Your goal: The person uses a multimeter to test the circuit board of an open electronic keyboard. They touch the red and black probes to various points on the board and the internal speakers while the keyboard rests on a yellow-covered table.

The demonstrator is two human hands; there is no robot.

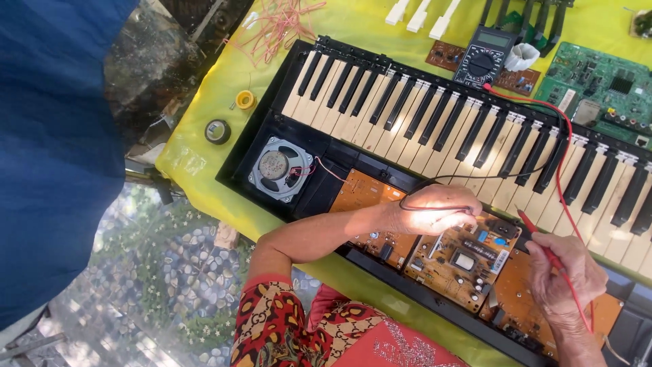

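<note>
An opened electronic keyboard (435, 129) lies on a yellow-covered table, its brown circuit boards (462, 261) exposed along the near side. My left hand (435, 207) rests on the boards and grips a black test probe with its black lead looping under the fingers. My right hand (567, 275) holds a red test probe (536, 238) with its tip pointing at the board near a black component. Both leads run back to a dark multimeter (483, 60) beyond the keys.
A round speaker (275, 166) sits in the keyboard's left end. Loose white keys (418, 15), a green circuit board (601, 85), small brown boards, red wires (278, 24), a yellow solder spool (244, 100) and black tape roll (217, 131) lie around. Blue fabric fills the left.
</note>
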